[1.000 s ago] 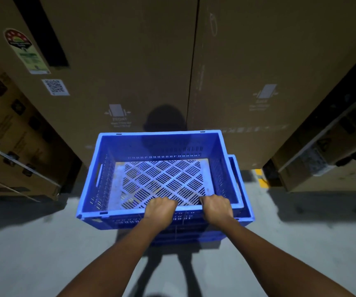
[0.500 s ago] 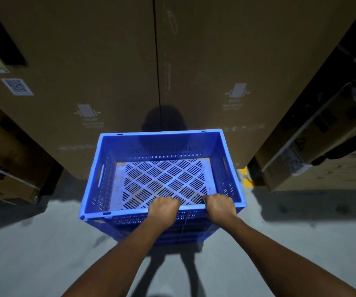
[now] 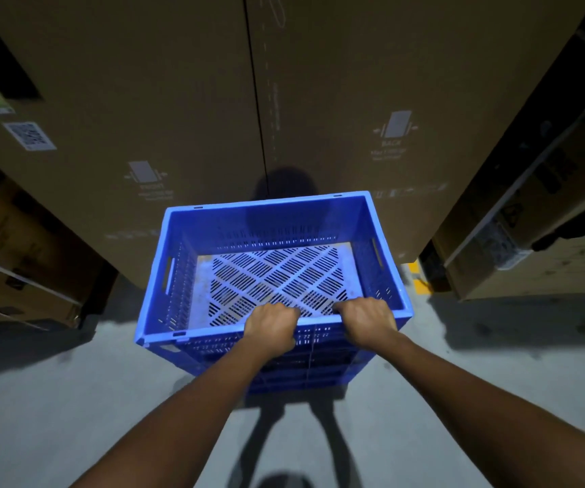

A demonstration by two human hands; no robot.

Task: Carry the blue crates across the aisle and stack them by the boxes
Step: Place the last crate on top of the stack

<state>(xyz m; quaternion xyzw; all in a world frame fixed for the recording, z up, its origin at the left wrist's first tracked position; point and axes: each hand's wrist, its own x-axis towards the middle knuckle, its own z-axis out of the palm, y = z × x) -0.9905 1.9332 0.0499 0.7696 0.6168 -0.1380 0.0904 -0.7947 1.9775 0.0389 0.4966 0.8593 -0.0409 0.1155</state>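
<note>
An empty blue crate (image 3: 273, 223) with a slotted floor is in front of me, close to the tall cardboard boxes (image 3: 185, 100). My left hand (image 3: 271, 325) and my right hand (image 3: 368, 320) both grip its near rim, fingers curled over the edge. Beneath it a second blue crate (image 3: 305, 376) shows only its near wall; the top crate lines up over it. Whether the two touch I cannot tell.
Grey concrete floor (image 3: 72, 399) spreads to the left and right. Smaller printed cartons (image 3: 12, 248) stand at the left. A carton on a shelf or pallet (image 3: 530, 241) juts in at the right, with a yellow floor mark (image 3: 416, 276) beside it.
The crate I hold has shifted right and come square over the lower crate, whose right edge no longer sticks out. Both hands keep their grip.
</note>
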